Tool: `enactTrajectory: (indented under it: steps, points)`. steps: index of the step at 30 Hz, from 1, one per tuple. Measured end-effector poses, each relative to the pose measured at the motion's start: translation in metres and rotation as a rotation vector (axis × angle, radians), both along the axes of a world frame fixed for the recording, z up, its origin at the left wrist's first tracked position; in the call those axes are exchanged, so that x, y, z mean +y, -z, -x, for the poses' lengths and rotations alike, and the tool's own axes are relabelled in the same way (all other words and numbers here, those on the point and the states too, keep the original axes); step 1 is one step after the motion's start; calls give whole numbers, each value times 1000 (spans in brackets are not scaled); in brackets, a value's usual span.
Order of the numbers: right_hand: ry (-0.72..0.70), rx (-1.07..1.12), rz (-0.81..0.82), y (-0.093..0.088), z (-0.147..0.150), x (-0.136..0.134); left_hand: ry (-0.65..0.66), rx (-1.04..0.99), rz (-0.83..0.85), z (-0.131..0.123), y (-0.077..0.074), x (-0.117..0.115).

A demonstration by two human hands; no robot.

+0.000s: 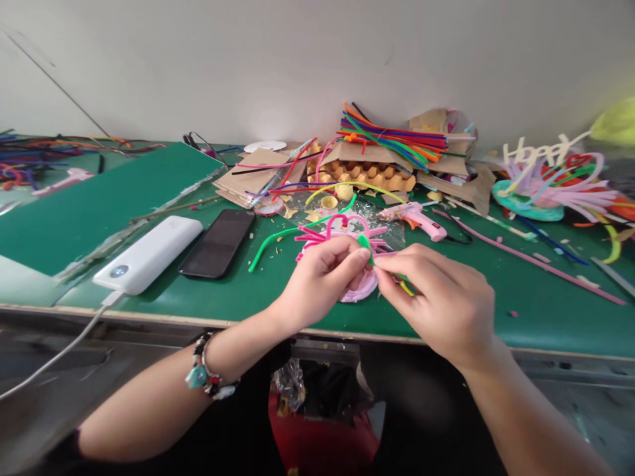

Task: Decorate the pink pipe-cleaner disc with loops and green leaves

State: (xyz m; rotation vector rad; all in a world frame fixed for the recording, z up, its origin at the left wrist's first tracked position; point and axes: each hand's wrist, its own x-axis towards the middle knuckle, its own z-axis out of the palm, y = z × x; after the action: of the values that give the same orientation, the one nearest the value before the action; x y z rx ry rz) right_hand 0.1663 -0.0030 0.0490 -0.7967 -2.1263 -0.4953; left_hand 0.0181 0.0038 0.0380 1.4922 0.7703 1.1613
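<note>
My left hand [330, 272] pinches a short green pipe cleaner [364, 242] between thumb and forefinger, its upper end showing above the fingertips. From the other side my right hand [439, 297] has thumb and forefinger closed at the lower part of the same green piece. Just behind and below both hands lies a pink pipe-cleaner craft [360, 291] with a looped rim and several pink stems; my hands hide much of it. A longer green pipe cleaner [278, 236] rests bent on the table to the left.
A pink glue gun [417, 220] lies behind my right hand. Left are a black phone [218, 243] and a white power bank [149, 254] with a cable. Behind stand an egg carton [377, 176] and a pipe-cleaner bundle [397, 137]; a finished-looking craft [546, 185] is far right.
</note>
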Motion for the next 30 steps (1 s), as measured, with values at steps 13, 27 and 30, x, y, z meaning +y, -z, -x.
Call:
enactTrajectory:
  steps: [13, 27, 30]
  points:
    - [194, 39, -225, 2, 11, -9, -148, -172, 6, -15, 5, -12]
    - [64, 30, -218, 8, 11, -2, -167, -251, 70, -9, 1, -7]
    - [34, 33, -204, 9, 10, -2, -132, -307, 91, -6, 1, -5]
